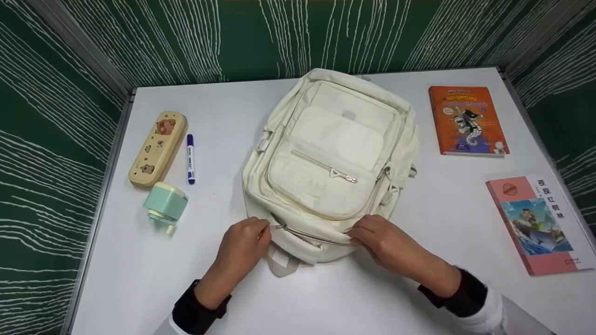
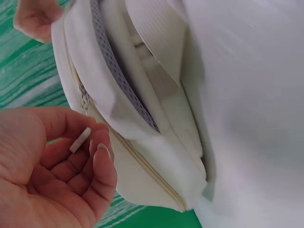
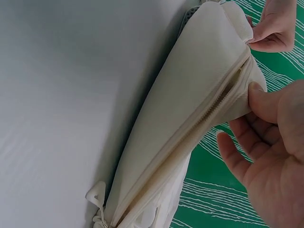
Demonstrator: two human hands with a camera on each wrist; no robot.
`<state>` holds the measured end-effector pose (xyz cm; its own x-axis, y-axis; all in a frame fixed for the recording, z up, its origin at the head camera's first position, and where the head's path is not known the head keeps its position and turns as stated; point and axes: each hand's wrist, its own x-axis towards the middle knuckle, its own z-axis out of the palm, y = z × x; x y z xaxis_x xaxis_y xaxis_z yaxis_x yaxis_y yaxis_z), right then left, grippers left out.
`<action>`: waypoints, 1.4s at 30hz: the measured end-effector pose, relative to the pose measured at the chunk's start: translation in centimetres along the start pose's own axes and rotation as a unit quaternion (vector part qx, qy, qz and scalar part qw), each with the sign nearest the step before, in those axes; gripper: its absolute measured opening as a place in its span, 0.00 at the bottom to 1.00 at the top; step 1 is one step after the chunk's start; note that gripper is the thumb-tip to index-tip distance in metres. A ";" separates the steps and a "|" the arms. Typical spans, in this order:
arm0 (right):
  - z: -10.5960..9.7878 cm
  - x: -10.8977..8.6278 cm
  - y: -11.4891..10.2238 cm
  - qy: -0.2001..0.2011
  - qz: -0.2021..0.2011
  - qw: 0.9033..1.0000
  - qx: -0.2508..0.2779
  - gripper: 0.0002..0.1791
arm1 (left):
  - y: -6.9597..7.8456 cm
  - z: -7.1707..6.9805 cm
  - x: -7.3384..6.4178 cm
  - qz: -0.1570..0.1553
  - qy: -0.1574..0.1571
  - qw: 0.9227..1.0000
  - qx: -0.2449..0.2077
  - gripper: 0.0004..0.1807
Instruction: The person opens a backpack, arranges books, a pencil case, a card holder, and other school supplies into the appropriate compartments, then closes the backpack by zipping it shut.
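Note:
A cream backpack [image 1: 326,195] lies on the table with its front pocket facing up. At its near left edge, my left hand [image 1: 244,244] pinches a zipper pull; in the left wrist view the pale tab of the zipper pull [image 2: 80,140] shows between curled fingers, below a metal slider [image 2: 84,97]. My right hand [image 1: 396,246] grips the near right edge of the bag, thumb and fingers on the fabric beside the zipper. Between the hands, the zipper [image 3: 209,111] is parted along a stretch. The bag's inside is hidden.
Left of the bag lie a yellow pencil case [image 1: 158,149], a blue-capped marker [image 1: 191,159] and a mint-green pencil sharpener [image 1: 166,204] with a crank. An orange book [image 1: 468,121] and a pink-bordered book [image 1: 538,228] lie on the right. Green walls [image 1: 260,42] edge the white table [image 1: 214,116].

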<state>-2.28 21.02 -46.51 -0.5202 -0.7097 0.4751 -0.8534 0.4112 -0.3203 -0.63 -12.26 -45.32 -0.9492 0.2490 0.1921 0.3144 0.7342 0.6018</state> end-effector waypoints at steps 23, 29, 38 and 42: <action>-1.3 -0.9 0.1 -0.024 -0.008 1.000 -0.010 0.08 | -4.4 -2.3 3.8 -0.065 0.060 0.990 0.113 0.15; -2.2 -1.4 0.3 -0.037 0.024 0.999 -0.021 0.17 | -3.4 -2.6 1.4 -0.081 0.029 0.990 0.111 0.12; -3.3 -2.3 1.7 -0.022 0.050 0.998 -0.033 0.21 | -1.2 -2.0 -1.3 -0.066 0.018 0.992 0.110 0.12; -3.7 -2.9 2.7 -0.016 0.067 0.997 -0.040 0.25 | -0.6 -1.4 -1.8 -0.046 0.021 0.993 0.105 0.14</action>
<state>-3.16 26.30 -45.70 -0.6300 -0.6629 0.4046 -0.7765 0.5469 -0.3130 0.88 -14.06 -44.98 -0.9723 0.1512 0.1782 0.2166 0.8694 0.4441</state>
